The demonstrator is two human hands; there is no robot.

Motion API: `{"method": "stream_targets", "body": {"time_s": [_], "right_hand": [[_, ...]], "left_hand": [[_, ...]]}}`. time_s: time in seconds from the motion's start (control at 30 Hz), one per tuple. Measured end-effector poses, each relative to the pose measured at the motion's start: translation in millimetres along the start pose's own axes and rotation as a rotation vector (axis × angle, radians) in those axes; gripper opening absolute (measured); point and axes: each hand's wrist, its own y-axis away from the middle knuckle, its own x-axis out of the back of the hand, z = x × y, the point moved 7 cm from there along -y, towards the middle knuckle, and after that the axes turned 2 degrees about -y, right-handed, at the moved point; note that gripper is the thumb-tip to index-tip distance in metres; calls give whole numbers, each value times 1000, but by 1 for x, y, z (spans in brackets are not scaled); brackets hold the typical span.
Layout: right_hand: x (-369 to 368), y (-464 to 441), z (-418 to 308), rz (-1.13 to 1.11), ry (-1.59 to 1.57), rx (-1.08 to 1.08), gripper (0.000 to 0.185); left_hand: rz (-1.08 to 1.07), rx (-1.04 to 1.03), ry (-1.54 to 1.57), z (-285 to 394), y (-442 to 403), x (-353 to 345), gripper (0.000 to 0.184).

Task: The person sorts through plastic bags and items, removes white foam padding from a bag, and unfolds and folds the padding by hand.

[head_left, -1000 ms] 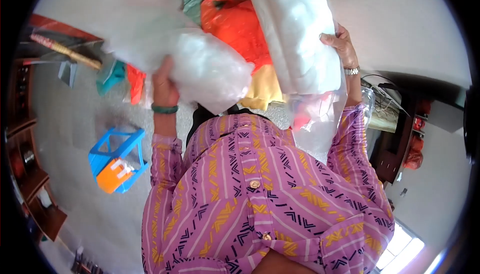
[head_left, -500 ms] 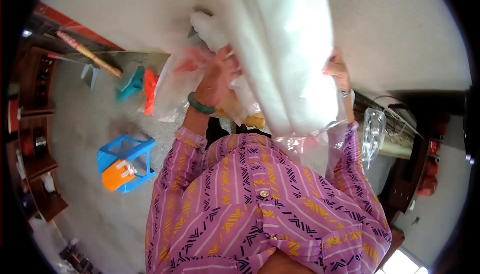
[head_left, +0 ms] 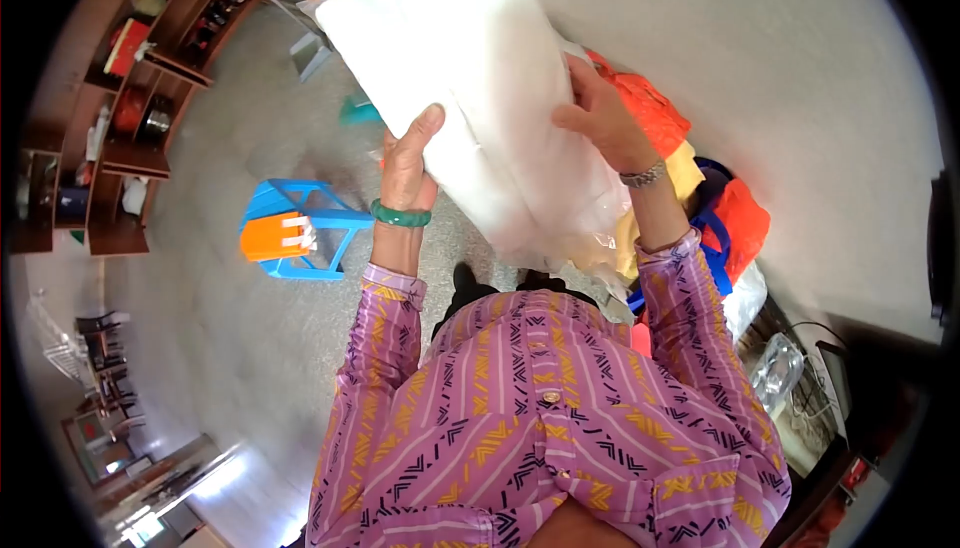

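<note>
A large, smooth white bundle (head_left: 450,58), which seems wrapped in clear plastic, is held up in front of me between both hands. My left hand (head_left: 410,163), with a green bangle at the wrist, grips its lower left edge, thumb on the near face and fingers behind. My right hand (head_left: 610,123), wearing a metal watch, holds the right side, thumb on the front. Crinkled clear plastic (head_left: 580,233) hangs at the lower end. What is inside the wrapping cannot be made out.
Behind my right arm are an orange-red bag (head_left: 645,108), yellow cloth (head_left: 685,173) and a blue strap or rim (head_left: 715,238). A blue stool (head_left: 345,220) with an orange item (head_left: 270,238) stands on the floor at left. Wooden shelves (head_left: 140,158) line the far left.
The white bundle has swung left and now lies flatter across both hands. My view has turned to the right, bringing the orange-red bag and yellow cloth out beside my right arm.
</note>
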Motion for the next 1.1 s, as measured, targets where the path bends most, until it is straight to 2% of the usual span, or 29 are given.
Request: {"method": "stream_targets", "body": {"time_s": [0.03,0.1,0.27,0.33,0.47,0.5,0.53,0.57,0.6,0.67,0.77,0.9,1.07,1.1], "right_hand": [[-6,-2,6,-12,-6,8,70],[-3,-8,4,171,289,97,76],[-38,-23,-53,317,393,288,78],[-68,-23,-69,324,637,477,68],[-99,-32,-56,340,560,514,56],[-57,-27,-53,374,477,520,44],[-52,-27,-51,405,401,522,35],[-49,-27,-51,398,397,524,35],[-51,-19,-63,437,652,676,30],[-66,-13,-63,463,899,827,26],[-86,-14,-39,285,594,835,26],[-119,-5,-41,277,689,879,28],[-110,2,-42,286,767,937,29],[-105,-7,-39,273,680,835,29]], "left_hand": [[9,5,-20,1,7,3,58],[53,-14,-55,3,22,8,54],[105,-4,-181,3,51,31,45],[152,-45,-261,11,69,45,43],[201,-114,-231,33,96,80,45],[223,-133,-257,17,92,57,45],[246,-148,-276,20,96,63,45],[251,-132,-294,21,99,73,45],[261,-137,-292,22,102,78,45],[284,-176,-329,28,107,87,47],[284,-145,-382,31,111,90,46],[297,-158,-476,38,121,95,43],[289,-225,-487,37,129,79,44],[294,-230,-484,37,130,80,44]]}}
